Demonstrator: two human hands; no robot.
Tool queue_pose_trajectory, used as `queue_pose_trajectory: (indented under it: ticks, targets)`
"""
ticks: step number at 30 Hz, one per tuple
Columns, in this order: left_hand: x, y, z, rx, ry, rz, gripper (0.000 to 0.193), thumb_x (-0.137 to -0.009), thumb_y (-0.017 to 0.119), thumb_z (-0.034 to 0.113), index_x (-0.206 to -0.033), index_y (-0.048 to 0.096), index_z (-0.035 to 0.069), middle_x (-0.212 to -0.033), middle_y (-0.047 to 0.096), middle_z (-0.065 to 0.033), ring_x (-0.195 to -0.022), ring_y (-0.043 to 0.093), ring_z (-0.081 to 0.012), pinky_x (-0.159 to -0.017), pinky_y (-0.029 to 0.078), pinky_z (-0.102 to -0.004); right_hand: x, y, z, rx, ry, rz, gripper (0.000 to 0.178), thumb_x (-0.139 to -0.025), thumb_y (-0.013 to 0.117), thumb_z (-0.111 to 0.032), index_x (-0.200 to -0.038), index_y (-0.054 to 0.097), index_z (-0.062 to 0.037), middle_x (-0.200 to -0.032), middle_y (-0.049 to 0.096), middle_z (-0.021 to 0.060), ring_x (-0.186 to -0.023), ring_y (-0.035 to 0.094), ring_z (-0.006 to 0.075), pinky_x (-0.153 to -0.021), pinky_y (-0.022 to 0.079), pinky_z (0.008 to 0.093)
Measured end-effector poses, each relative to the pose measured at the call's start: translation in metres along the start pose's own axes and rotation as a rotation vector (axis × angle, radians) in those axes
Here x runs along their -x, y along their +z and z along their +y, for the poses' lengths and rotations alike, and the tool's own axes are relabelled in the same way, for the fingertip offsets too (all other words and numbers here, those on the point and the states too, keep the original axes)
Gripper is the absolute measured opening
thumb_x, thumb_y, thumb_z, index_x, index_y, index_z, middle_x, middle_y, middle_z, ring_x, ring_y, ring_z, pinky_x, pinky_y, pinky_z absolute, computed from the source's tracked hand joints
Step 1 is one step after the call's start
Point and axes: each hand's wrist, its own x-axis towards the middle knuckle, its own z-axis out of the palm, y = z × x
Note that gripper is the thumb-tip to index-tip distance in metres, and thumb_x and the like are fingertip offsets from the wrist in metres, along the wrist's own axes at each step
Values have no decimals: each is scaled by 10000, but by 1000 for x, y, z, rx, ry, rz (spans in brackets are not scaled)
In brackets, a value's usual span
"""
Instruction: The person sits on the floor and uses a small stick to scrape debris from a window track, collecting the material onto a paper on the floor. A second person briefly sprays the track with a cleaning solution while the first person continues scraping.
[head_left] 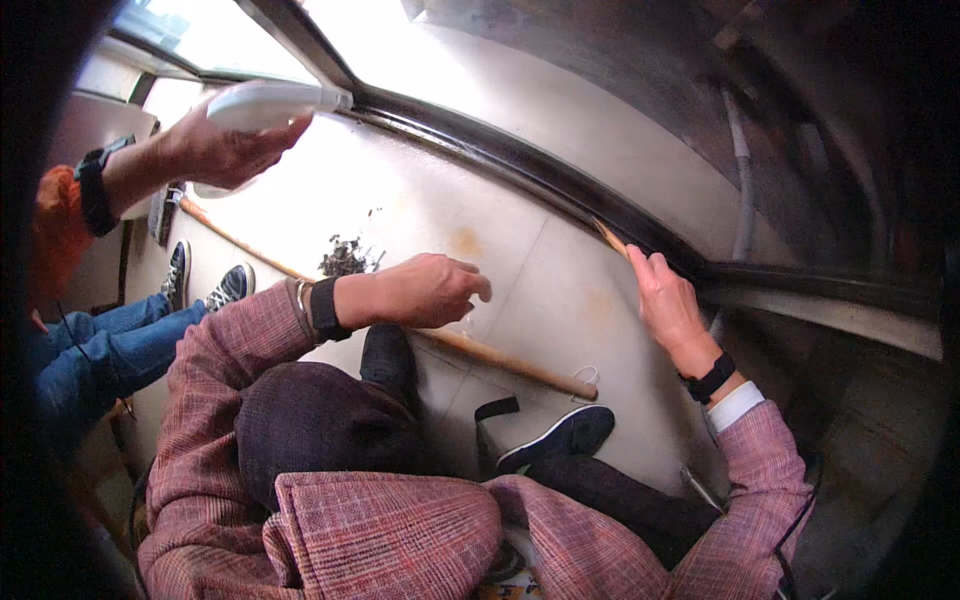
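My right hand (665,300) is closed around a thin wooden stick (611,238). Its tapered tip reaches the dark metal track (560,190) along the foot of the glass panel. Over the pale floor, my left hand (430,290) hangs with loosely bent fingers and no visible object in them; its fingertips are partly hidden. A long wooden pole (500,364) lies on the floor under that hand. Just beyond my left wrist is a small heap of dark debris (345,256).
At upper left, a co-worker's hand (225,150) holds a white spray bottle (265,103). That person's shoes (232,285) are near the pole's far end. My dark shoe (575,437) rests beside its near end, close to a black strap (495,408). Brownish stains mark the floor.
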Motion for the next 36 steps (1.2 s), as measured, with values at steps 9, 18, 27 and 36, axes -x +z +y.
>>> queue_pose_trajectory:
  ticks: [9, 18, 27, 36]
  targets:
    - [-29, 12, 43, -146, 137, -235, 234, -853, 629, 145, -1071, 613, 61, -939, 652, -132, -867, 657, -337, -725, 547, -433, 20, 4, 21, -119, 76, 62, 464, -860, 525, 35, -1310, 507, -76, -952, 555, 189, -800, 628, 408, -657, 526, 483]
    - [-32, 62, 65, 218, 203, -356, 290, -859, 618, 123, -1140, 586, 57, -920, 658, -152, -834, 647, -360, -726, 531, -437, 15, 13, 20, -168, 96, -36, 455, -877, 494, 20, -1325, 493, -60, -972, 557, 218, -840, 609, 438, -726, 517, 499]
    - [-30, 48, 65, 263, 168, -313, 284, -869, 611, 130, -1139, 588, 46, -872, 661, -161, -791, 642, -364, -695, 517, -438, 10, 9, 9, -196, 72, -12, 458, -873, 511, 24, -1322, 489, -64, -961, 554, 214, -832, 609, 424, -713, 519, 483]
    - [-10, 41, 63, 252, 222, -203, 265, -869, 606, 129, -1116, 597, 35, -904, 661, -183, -853, 641, -369, -739, 517, -440, -46, 1, -32, -132, -57, 63, 455, -871, 496, 49, -1310, 489, -71, -928, 549, 198, -789, 611, 420, -678, 528, 488]
